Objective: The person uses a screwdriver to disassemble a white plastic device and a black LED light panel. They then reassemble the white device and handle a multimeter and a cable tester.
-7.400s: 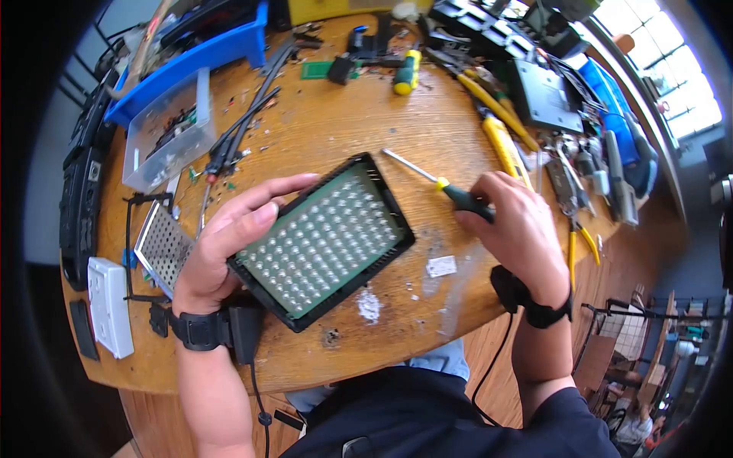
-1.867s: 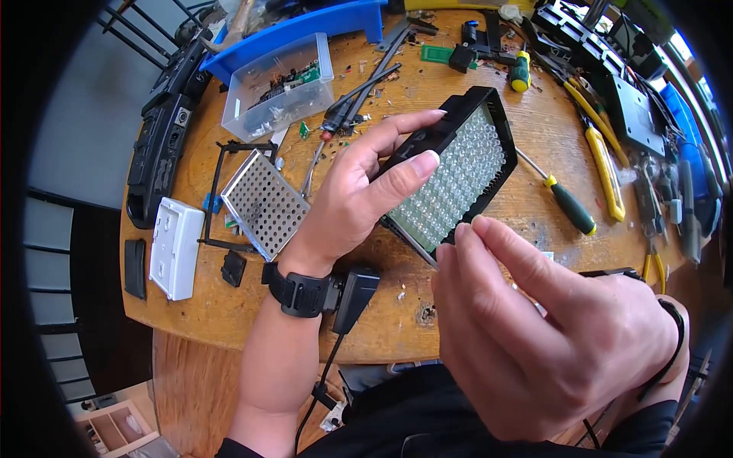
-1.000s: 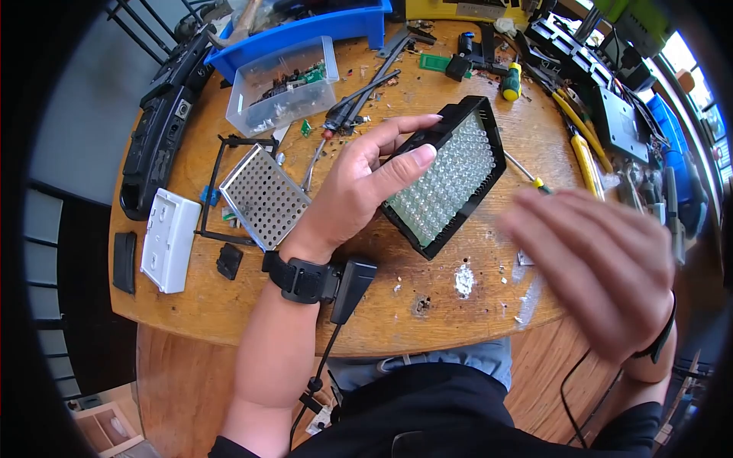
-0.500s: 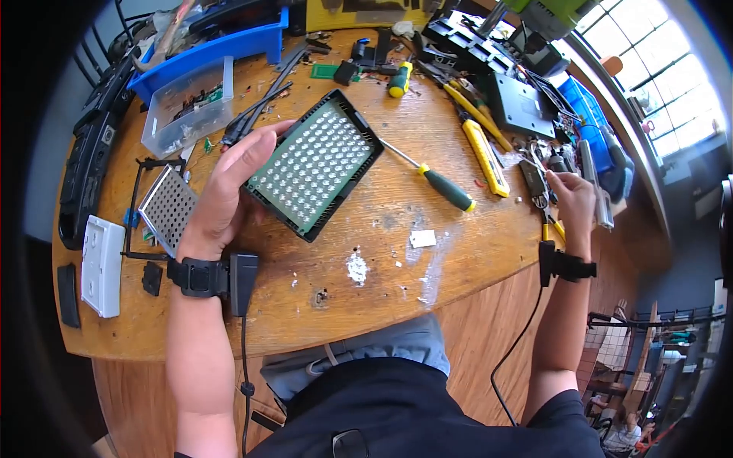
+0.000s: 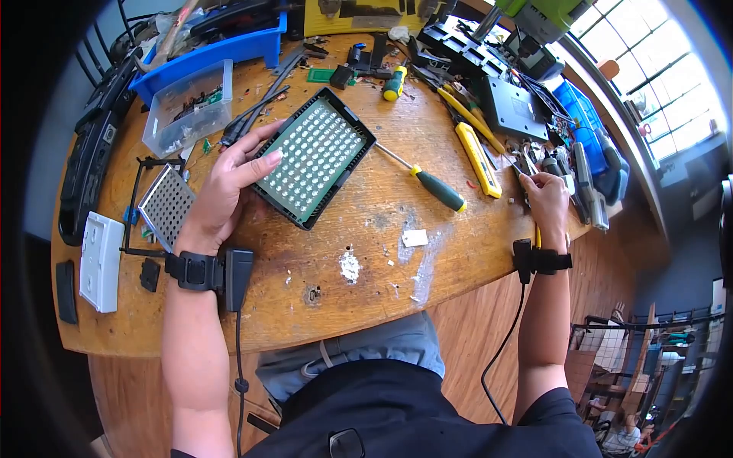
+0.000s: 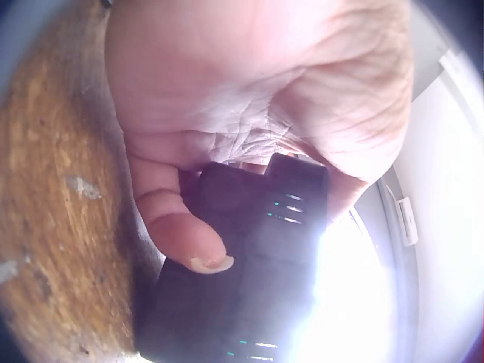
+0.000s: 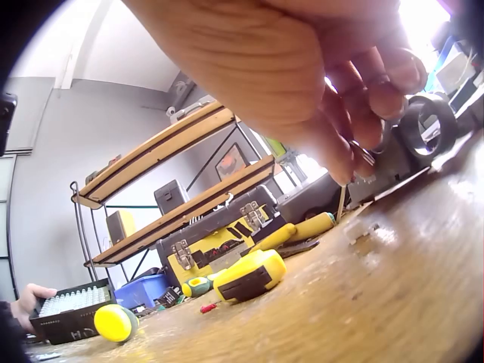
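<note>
While the left grip [image 5: 227, 189] clasps the LED panel [image 5: 317, 156], the right grip [image 5: 548, 202] has gone to the tools [image 5: 588, 182], holding something or not, I can't tell; work seems paused.

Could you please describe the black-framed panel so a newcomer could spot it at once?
Above the wooden table, find the left grip. It holds the black-framed panel; unlike the perforated metal plate nearby, this one has rows of pale domes on green.

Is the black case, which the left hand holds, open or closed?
Open: the head view shows the LED board inside the case uncovered.
</note>
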Action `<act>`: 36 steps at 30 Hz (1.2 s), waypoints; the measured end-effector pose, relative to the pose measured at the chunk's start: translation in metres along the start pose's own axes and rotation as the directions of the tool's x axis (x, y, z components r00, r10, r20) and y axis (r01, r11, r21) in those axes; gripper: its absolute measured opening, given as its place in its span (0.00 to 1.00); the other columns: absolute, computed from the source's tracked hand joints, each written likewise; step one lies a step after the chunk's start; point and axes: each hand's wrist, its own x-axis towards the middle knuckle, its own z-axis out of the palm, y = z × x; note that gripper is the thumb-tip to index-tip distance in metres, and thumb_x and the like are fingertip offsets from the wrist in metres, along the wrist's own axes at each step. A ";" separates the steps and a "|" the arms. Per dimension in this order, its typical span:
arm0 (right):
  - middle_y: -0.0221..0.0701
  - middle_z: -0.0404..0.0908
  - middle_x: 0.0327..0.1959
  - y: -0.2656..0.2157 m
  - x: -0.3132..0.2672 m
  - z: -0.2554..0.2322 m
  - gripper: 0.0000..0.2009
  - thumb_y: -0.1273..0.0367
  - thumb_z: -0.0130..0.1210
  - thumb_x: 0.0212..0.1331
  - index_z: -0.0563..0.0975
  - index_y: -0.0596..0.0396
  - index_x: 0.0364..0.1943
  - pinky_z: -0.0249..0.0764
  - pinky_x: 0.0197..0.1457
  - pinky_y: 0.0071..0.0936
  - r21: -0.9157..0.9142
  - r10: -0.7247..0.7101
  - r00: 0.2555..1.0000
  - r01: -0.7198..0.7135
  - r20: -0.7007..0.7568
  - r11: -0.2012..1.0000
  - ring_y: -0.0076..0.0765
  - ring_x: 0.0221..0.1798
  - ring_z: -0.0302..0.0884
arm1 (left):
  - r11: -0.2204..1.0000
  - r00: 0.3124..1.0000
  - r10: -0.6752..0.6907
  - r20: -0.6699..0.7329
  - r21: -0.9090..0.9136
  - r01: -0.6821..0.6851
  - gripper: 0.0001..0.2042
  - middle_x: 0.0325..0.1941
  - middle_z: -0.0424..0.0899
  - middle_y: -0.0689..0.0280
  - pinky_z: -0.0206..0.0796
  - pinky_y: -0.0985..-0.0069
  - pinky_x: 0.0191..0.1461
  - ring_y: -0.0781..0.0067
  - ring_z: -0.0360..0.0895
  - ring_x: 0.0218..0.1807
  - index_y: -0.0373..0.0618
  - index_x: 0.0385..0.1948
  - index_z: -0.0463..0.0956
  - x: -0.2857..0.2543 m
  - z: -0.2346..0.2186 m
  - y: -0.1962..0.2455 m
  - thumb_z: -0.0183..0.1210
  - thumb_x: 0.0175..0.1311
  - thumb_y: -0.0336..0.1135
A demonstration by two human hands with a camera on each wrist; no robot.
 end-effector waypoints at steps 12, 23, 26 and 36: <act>0.40 0.82 0.26 -0.079 -0.006 -0.019 0.14 0.59 0.64 0.50 0.83 0.56 0.31 0.74 0.37 0.34 0.055 -0.359 0.896 0.358 0.260 0.932 0.45 0.31 0.81 | 1.000 0.999 -0.014 -0.046 0.008 0.015 0.26 0.41 0.81 0.68 0.64 0.90 0.21 0.86 0.77 0.35 0.42 0.61 0.68 0.003 -0.001 -0.004 0.58 0.61 0.41; 0.41 0.81 0.28 -0.110 -0.035 -0.007 0.16 0.61 0.66 0.48 0.77 0.59 0.32 0.72 0.39 0.38 0.120 -0.495 0.688 0.517 0.531 0.848 0.50 0.36 0.79 | 0.999 0.999 0.033 0.006 0.041 -0.034 0.24 0.33 0.80 0.71 0.63 0.87 0.22 0.86 0.75 0.31 0.47 0.60 0.71 0.009 -0.011 -0.013 0.55 0.64 0.44; 0.33 0.80 0.24 -0.102 -0.021 -0.030 0.09 0.70 0.63 0.54 0.77 0.60 0.35 0.70 0.23 0.25 0.345 -0.435 0.768 0.294 0.470 0.892 0.22 0.19 0.75 | 0.999 1.000 0.007 0.025 0.035 -0.008 0.26 0.46 0.80 0.66 0.67 0.84 0.48 0.80 0.76 0.45 0.40 0.61 0.68 0.011 -0.017 -0.013 0.56 0.65 0.44; 0.39 0.76 0.43 -0.163 -0.032 -0.145 0.21 0.70 0.61 0.51 0.74 0.65 0.51 0.70 0.49 0.25 0.481 -0.698 0.716 0.613 -0.002 0.627 0.32 0.42 0.76 | 0.998 0.995 0.034 0.098 0.041 -0.038 0.24 0.50 0.81 0.63 0.62 0.78 0.60 0.75 0.76 0.51 0.41 0.61 0.69 0.014 -0.019 -0.020 0.54 0.67 0.43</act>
